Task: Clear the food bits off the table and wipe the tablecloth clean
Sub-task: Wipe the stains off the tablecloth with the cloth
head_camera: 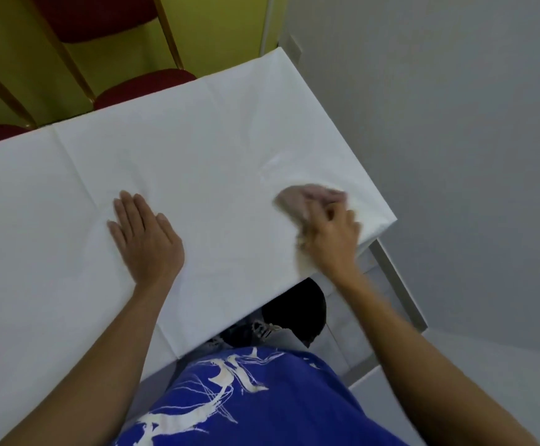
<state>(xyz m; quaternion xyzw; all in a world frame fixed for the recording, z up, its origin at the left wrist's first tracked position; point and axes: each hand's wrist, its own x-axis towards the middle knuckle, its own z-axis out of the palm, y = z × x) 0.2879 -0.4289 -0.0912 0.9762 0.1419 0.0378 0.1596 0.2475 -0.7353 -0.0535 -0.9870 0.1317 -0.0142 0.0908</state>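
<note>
A white tablecloth (198,149) covers the table and hangs over its near and right edges. My left hand (144,233) lies flat on the cloth with straight fingers, left of centre. My right hand (330,233) grips a crumpled pinkish-brown wiping cloth (297,199) and presses it on the tablecloth near the right edge; hand and cloth are motion-blurred. A faint wet sheen (272,162) shows on the tablecloth just beyond the wiping cloth. I see no food bits on the visible surface.
Red-seated chairs with gold frames (140,88) stand against the far side of the table before a yellow wall. A grey wall (455,123) is close on the right. A metal table leg (397,278) shows below the right corner.
</note>
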